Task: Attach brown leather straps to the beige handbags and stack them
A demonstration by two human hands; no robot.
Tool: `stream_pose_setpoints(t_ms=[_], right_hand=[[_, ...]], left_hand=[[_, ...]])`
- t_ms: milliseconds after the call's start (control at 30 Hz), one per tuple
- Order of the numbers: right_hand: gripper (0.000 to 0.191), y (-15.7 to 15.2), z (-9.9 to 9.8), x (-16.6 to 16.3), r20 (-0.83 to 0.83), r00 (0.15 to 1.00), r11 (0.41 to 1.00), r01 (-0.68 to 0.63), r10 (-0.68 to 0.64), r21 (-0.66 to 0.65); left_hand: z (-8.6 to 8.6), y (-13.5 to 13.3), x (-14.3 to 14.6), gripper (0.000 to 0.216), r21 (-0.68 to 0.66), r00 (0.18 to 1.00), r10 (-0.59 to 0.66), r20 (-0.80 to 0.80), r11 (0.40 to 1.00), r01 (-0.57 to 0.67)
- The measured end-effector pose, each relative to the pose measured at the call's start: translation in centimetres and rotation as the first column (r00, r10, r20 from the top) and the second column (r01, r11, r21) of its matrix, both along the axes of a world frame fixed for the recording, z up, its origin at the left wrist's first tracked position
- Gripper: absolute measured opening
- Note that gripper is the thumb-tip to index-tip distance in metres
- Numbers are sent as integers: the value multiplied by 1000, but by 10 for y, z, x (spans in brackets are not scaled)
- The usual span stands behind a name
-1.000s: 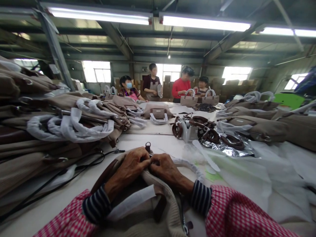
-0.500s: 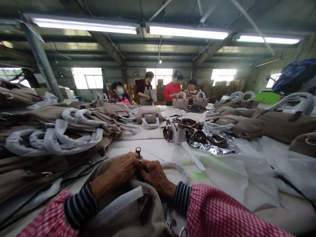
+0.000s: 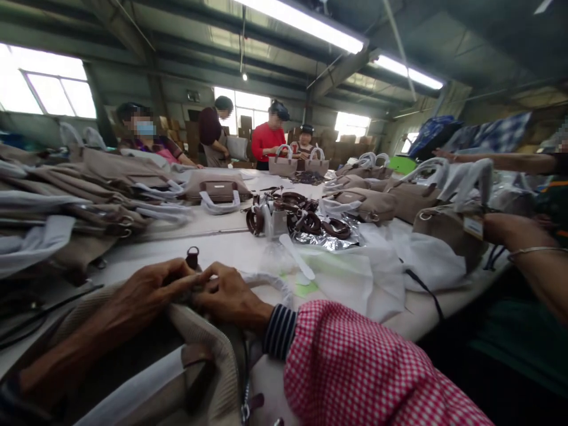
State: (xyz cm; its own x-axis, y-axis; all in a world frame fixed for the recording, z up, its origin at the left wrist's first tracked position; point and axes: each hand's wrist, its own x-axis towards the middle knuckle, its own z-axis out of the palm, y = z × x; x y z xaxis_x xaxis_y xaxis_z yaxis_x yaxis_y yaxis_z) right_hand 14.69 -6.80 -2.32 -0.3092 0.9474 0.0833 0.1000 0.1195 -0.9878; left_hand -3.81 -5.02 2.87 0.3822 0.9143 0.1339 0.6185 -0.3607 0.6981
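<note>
Left hand (image 3: 156, 284) and right hand (image 3: 231, 297) pinch the rim of an open taupe bag (image 3: 220, 352) beside its ringed tab (image 3: 192, 260). Coiled brown straps (image 3: 310, 224) lie beyond on the surface (image 3: 204, 223).

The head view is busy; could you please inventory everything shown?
Open bag: one, beige, foreground
Table: one, white, centre
Other bags: many, taupe, left, right and far
Coiled straps: several, brown, middle of table
Sheets: several, white, right of centre
Strip: one, white, near straps
People: five, varied clothing, opposite and right
Cartons: many, brown, background
Windows: several, white, far wall
Tube lights: two or more, white, overhead
Panel: one, green, right background
Cloths: unclear count, blue, right background
Left grip: one, dark cuff, bag's edge
Right grip: one, striped cuff, bag's edge
</note>
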Motion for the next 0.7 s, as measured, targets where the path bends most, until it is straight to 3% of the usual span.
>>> stream_pose_setpoints(t_ms=[133, 233, 400, 500, 700], right_hand=[[35, -8, 12, 7, -211, 971, 960, -163, 115, -227], [32, -11, 22, 12, -255, 960, 939, -192, 118, -287], [25, -8, 35, 16, -244, 968, 967, -113, 55, -229], [18, -11, 38, 14, -165, 984, 981, -89, 60, -175], [16, -16, 42, 13, -25, 999, 996, -41, 43, 74]], left_hand=[[-10, -4, -1, 41, -13, 996, 9, 89, 1000, -8], [-10, -8, -4, 40, -55, 980, -34, 197, 997, 45], [-5, -16, -2, 35, -129, 924, -112, 366, 977, 169], [-7, -16, -3, 30, -134, 922, -121, 368, 974, 181], [-4, -15, -5, 28, -79, 925, -181, 334, 973, 218]])
